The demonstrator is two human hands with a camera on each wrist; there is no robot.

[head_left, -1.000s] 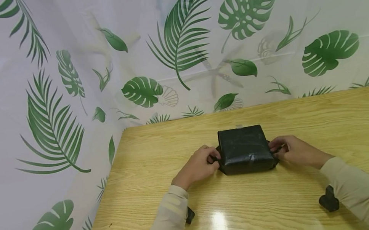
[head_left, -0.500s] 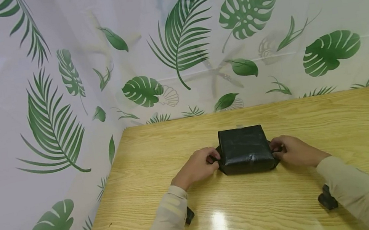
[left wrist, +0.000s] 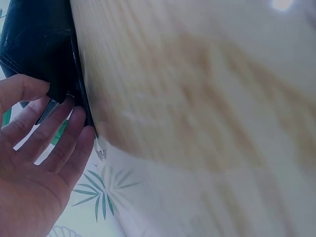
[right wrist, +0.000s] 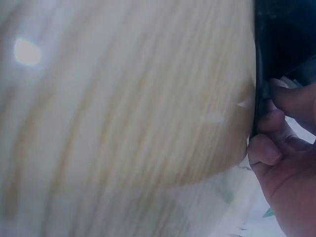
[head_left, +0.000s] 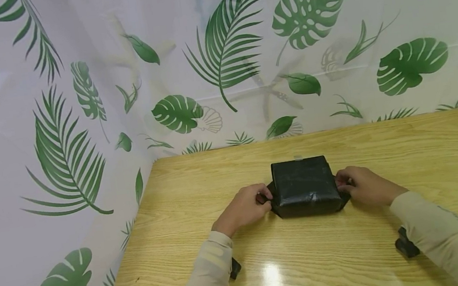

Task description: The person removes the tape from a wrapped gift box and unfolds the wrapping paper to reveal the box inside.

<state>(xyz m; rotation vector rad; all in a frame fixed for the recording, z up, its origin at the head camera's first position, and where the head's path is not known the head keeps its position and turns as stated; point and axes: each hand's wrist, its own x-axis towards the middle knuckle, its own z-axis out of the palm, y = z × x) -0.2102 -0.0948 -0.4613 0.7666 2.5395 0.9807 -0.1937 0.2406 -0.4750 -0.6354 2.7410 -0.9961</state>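
A box wrapped in shiny black sheet (head_left: 304, 184) lies on the wooden table, with a small piece of clear tape (head_left: 298, 158) at its far edge. At its left end my left hand (head_left: 243, 208) pinches the loose end flap (left wrist: 61, 74) with the thumb in front and the fingers behind. My right hand (head_left: 367, 187) is at the opposite end, its thumb and bent fingers (right wrist: 266, 148) pinching the other flap (head_left: 344, 200). Part of each flap is hidden by the fingers.
The wooden table (head_left: 311, 257) reaches back to a white curtain with green leaves (head_left: 220, 68), which also runs along its left side. Black wrist cameras (head_left: 406, 244) show beneath both sleeves.
My right hand has shifted slightly, and the right flap's lower corner sticks out a little more. The left hand and the box stay nearly still.
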